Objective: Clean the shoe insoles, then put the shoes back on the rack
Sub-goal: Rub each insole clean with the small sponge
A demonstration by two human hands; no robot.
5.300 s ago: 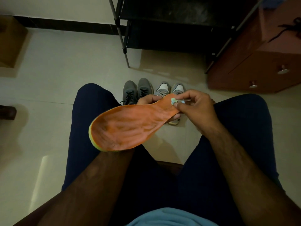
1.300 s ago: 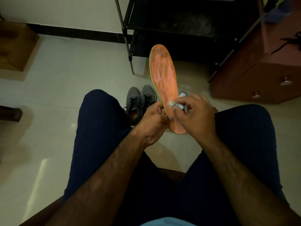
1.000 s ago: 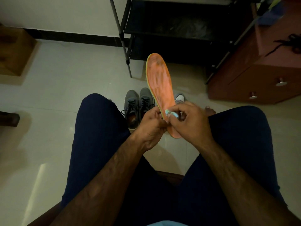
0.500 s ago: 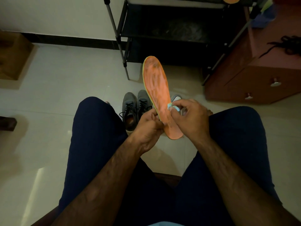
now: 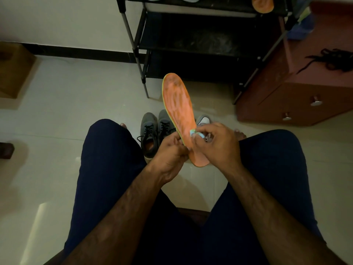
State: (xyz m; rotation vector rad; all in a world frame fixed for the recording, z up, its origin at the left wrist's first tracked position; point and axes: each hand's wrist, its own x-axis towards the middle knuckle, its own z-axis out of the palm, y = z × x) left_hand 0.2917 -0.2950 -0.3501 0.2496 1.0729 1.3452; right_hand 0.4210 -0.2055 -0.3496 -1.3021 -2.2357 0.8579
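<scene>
Pale tiled floor (image 5: 66, 104) fills a dim room, with a black shoe rack (image 5: 200, 41) at upper centre and a reddish-brown cabinet (image 5: 305, 88) at the right edge. At the centre of the frame, between a seated person's knees, an orange insole (image 5: 177, 100) stands nearly upright, toe end toward the rack. The left hand (image 5: 172, 150) has its grip closed on the insole's lower left edge near the heel. The right hand (image 5: 219, 144) pinches a small pale wipe (image 5: 194, 133) and presses it to the insole's face above the heel. Behind the hands a pair of grey shoes (image 5: 152, 131) sits on the floor, a pale shoe (image 5: 203, 120) partly hidden beside them. A second orange insole (image 5: 262, 3) lies on the rack's top shelf, upper right. This looks like the cleaning step; next the wipe likely needs to travel up toward the smudged toe end, with the left hand bracing the insole.
</scene>
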